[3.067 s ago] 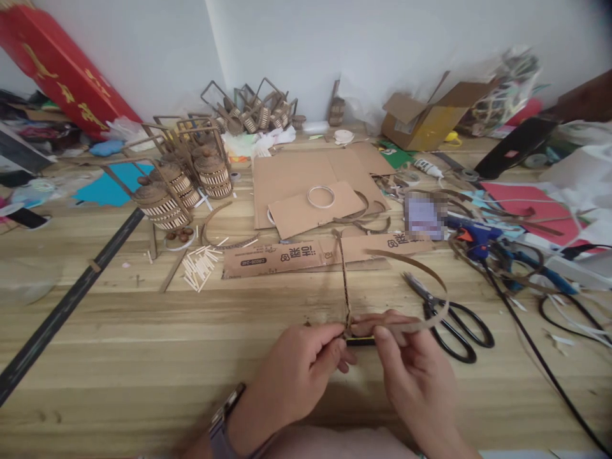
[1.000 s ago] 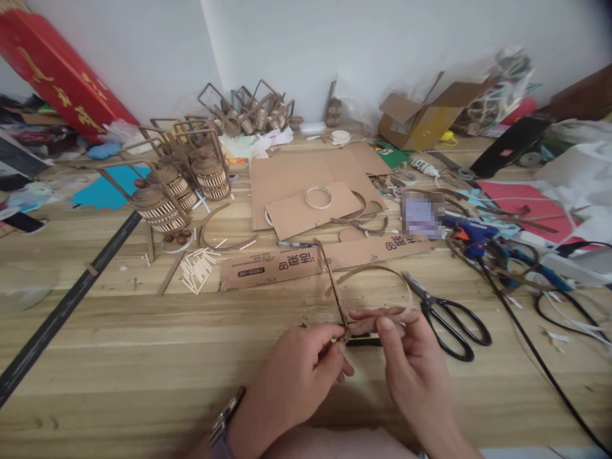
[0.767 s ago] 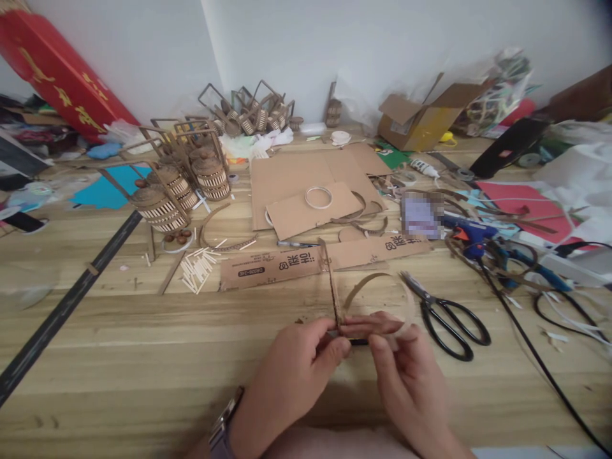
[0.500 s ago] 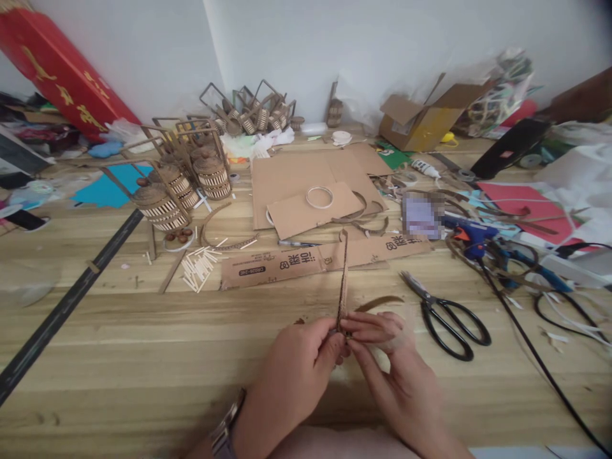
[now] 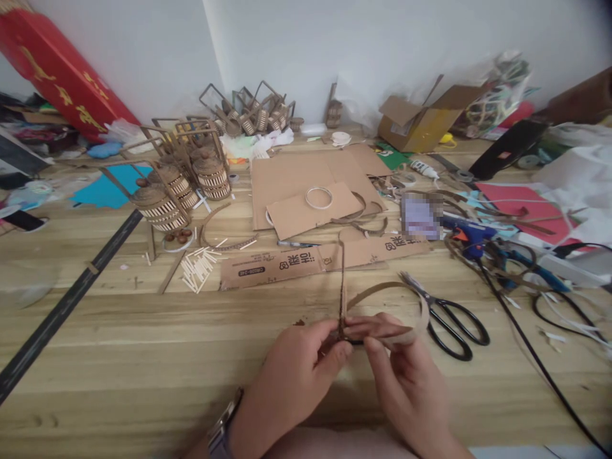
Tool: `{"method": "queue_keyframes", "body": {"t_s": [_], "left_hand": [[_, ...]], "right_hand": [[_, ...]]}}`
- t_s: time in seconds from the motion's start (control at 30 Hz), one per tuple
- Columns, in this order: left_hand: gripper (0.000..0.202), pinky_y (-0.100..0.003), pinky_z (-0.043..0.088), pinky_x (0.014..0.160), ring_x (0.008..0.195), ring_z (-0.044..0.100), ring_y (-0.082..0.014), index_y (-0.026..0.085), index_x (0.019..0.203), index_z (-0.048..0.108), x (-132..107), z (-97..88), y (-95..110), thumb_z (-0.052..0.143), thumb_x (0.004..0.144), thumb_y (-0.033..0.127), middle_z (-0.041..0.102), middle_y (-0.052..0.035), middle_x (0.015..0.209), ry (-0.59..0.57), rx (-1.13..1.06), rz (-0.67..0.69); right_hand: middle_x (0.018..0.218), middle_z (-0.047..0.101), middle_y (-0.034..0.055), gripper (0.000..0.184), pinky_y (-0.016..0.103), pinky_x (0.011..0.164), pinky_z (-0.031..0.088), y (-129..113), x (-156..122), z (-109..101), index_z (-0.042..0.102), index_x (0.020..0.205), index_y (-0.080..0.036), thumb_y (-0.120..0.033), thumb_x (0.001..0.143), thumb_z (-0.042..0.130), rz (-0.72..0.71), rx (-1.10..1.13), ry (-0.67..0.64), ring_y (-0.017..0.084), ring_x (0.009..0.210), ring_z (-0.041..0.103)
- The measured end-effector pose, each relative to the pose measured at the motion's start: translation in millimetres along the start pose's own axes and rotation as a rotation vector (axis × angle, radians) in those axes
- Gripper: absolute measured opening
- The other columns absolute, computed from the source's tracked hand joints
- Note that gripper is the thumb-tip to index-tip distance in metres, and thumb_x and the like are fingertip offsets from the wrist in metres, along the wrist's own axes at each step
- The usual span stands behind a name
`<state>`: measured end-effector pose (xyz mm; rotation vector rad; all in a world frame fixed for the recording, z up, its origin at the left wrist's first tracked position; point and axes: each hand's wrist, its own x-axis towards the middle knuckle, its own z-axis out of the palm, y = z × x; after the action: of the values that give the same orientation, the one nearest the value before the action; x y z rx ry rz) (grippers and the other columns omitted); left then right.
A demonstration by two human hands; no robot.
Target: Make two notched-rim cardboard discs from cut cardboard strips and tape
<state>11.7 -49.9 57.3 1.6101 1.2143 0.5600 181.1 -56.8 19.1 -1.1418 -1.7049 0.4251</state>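
My left hand (image 5: pixel 296 366) is closed, with thumb and forefinger pinching the base of a narrow brown cardboard strip (image 5: pixel 342 274) that stands up edge-on. My right hand (image 5: pixel 408 389) pinches a flat brown strip (image 5: pixel 385 288), which loops out to the right and bends back into the fingers. Both hands meet close together above the table; whether the two strips are one piece is hidden by the fingers. Just right of the loop lie black-handled scissors (image 5: pixel 454 322), partly open. A printed cardboard piece (image 5: pixel 272 264) lies beyond the hands.
Small woven-looking baskets (image 5: pixel 160 207) with handles stand at left, near a pile of pale sticks (image 5: pixel 198 269). Brown cardboard sheets (image 5: pixel 296 169) carry a white ring (image 5: pixel 319 197). A blue glue gun (image 5: pixel 473 239) with its black cord lies at right. A long black bar (image 5: pixel 71 306) crosses the left side.
My right hand has shifted slightly right, and the brown strip now arcs out in a wide loop toward the scissors. My left hand stays nearly in place at the upright strip.
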Motion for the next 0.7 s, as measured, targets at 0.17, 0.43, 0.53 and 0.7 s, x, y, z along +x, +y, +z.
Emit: {"method": "queue_keyframes", "body": {"t_s": [0.17,0.43,0.53,0.7], "left_hand": [[0.022,-0.024,0.04,0.062,0.071,0.066,-0.0166,0.019,0.09,0.066,3.3,1.2,-1.0,0.046,0.096,0.026,0.073,-0.0019,0.079,0.026,0.025,0.004],[0.026,-0.023,0.043,0.064,0.073,0.069,-0.0166,0.018,0.089,0.065,0.1,2.3,-2.4,0.043,0.098,0.027,0.075,-0.0029,0.08,-0.006,0.02,0.037],[0.027,-0.023,0.045,0.068,0.076,0.071,-0.0167,0.018,0.091,0.067,-0.8,0.2,-2.5,0.043,0.098,0.027,0.076,-0.0031,0.082,-0.055,-0.025,0.034],[0.026,-0.023,0.046,0.067,0.078,0.07,-0.0169,0.019,0.097,0.069,0.4,-1.9,-2.2,0.045,0.097,0.031,0.076,-0.0027,0.086,-0.065,-0.107,0.002]], "right_hand": [[0.09,0.076,0.0034,0.003,0.041,0.079,0.053,0.6,1.7,-1.0,0.058,0.093,-0.027,-0.024,0.093,0.058,-0.146,-0.108,-0.038,0.023,0.088,0.073],[0.093,0.077,0.0015,0.011,0.044,0.089,0.045,5.8,-3.3,-3.4,0.058,0.1,-0.029,-0.021,0.095,0.053,-0.115,-0.188,-0.027,0.023,0.09,0.072],[0.092,0.076,0.0023,0.012,0.038,0.086,0.049,7.5,-6.2,-2.6,0.06,0.101,-0.029,-0.022,0.096,0.052,0.007,-0.109,0.033,0.022,0.089,0.072],[0.094,0.076,0.0037,0.011,0.034,0.083,0.052,5.9,-6.4,-1.0,0.06,0.101,-0.028,-0.021,0.097,0.051,0.047,-0.005,0.032,0.02,0.091,0.072]]}}
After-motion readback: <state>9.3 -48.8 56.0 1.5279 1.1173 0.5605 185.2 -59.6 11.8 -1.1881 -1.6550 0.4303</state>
